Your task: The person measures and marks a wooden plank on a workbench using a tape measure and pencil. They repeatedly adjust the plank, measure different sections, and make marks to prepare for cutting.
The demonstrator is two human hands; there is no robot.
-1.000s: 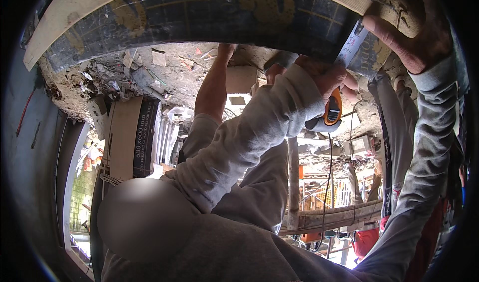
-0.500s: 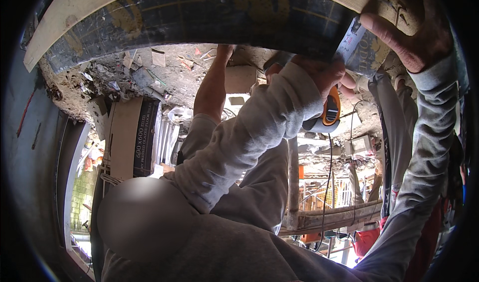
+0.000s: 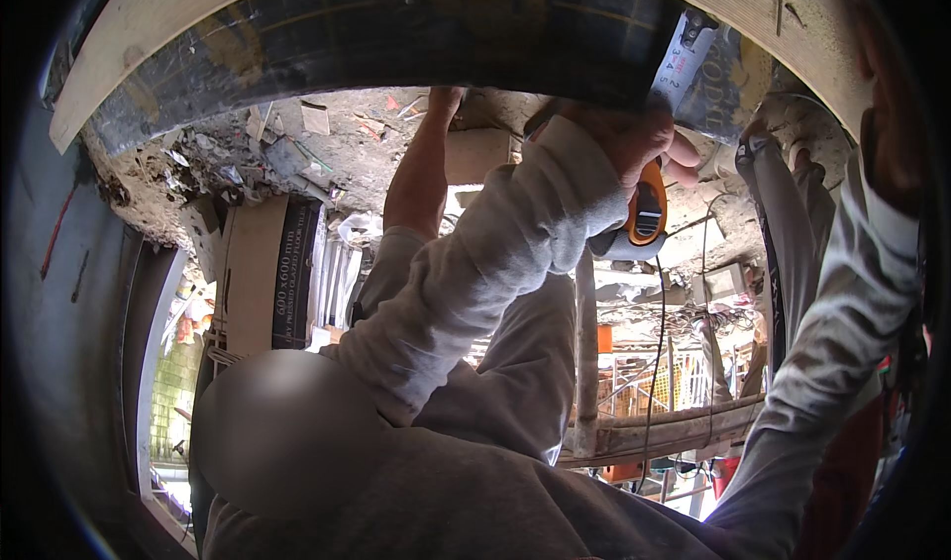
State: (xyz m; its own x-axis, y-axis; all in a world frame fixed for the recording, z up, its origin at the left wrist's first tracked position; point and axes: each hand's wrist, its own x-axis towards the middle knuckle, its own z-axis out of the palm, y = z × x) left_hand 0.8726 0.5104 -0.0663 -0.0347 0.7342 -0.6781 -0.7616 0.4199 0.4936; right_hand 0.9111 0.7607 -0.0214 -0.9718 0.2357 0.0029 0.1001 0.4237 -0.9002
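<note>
While the left hand (image 3: 634, 139) was shut tight around the orange tape measure (image 3: 646, 213), its white tape (image 3: 679, 65) ran up and right from those fingers along the dark board (image 3: 396, 25) — toward the right hand (image 3: 892, 134), whose grip I couldn't make out.

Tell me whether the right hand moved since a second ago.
Yes: the right hand slid rightward along the wooden board, away from the tape blade.

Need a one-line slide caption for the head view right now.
Left hand grips an orange tape measure, its blade run up across a dark panel; right hand at the wooden edge.
</note>
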